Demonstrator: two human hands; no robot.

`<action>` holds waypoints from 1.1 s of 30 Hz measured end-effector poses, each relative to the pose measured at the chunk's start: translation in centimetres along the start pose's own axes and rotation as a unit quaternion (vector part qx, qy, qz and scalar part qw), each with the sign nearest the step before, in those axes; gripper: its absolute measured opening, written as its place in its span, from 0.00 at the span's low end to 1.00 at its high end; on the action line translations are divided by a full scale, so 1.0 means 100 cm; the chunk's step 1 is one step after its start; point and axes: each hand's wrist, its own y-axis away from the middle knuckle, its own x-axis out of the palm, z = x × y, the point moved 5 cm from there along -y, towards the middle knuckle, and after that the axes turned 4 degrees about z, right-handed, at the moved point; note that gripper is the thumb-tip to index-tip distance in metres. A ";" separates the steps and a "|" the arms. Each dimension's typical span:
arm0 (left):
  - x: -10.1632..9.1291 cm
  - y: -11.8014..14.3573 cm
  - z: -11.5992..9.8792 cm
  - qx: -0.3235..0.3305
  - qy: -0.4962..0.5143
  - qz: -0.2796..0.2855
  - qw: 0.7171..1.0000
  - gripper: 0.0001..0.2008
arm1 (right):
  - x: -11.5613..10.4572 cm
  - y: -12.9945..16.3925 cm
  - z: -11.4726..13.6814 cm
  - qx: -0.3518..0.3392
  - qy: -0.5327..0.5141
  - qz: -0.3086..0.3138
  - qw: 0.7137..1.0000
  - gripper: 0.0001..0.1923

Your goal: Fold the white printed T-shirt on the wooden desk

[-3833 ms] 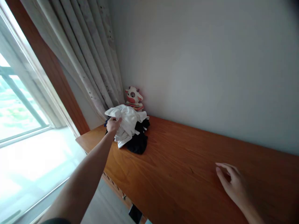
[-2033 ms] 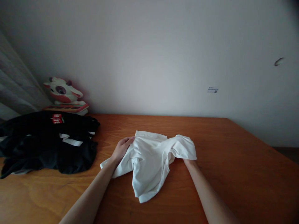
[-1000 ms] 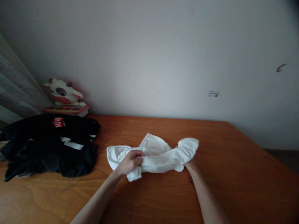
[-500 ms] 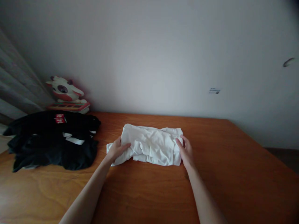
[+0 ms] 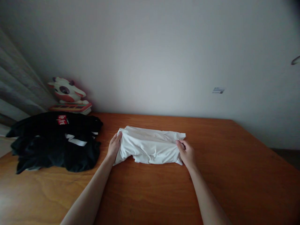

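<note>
The white garment (image 5: pixel 150 146) lies in the middle of the frame on the wooden table (image 5: pixel 234 175), gathered into a wide band that is still wrinkled, with one loose corner hanging out at its lower left. My left hand (image 5: pixel 114 147) rests flat against its left end, fingers nearly straight and holding the edge lightly; my right hand (image 5: pixel 187 153) is curled at the right end, thumb and fingers pinching the cloth there. I judge the work about half done: the garment is already doubled to a band, but it is not smooth and not yet made into a small neat packet. To the left of the frame, well apart, a pile of black clothes (image 5: pixel 56 142) lies untouched and unfolded. Behind it, in the upper left by the wall, stands a cow figurine (image 5: pixel 67 92), near the curtain (image 5: pixel 16 84).
</note>
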 end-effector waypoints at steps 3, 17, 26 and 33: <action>-0.003 0.000 0.000 0.039 -0.056 -0.010 0.998 0.33 | -0.008 -0.001 -0.011 0.060 -0.039 -0.067 0.995 0.28; 0.089 0.112 -0.029 0.376 -0.394 0.303 0.782 0.16 | 0.037 0.020 0.017 0.156 -0.353 0.049 0.921 0.23; 0.101 0.105 0.011 0.235 -0.407 0.278 0.838 0.12 | 0.082 0.056 0.056 0.186 -0.435 0.217 0.854 0.17; 0.082 0.092 -0.008 0.200 -0.317 0.266 0.888 0.12 | 0.030 0.020 0.033 0.180 -0.431 0.031 0.884 0.20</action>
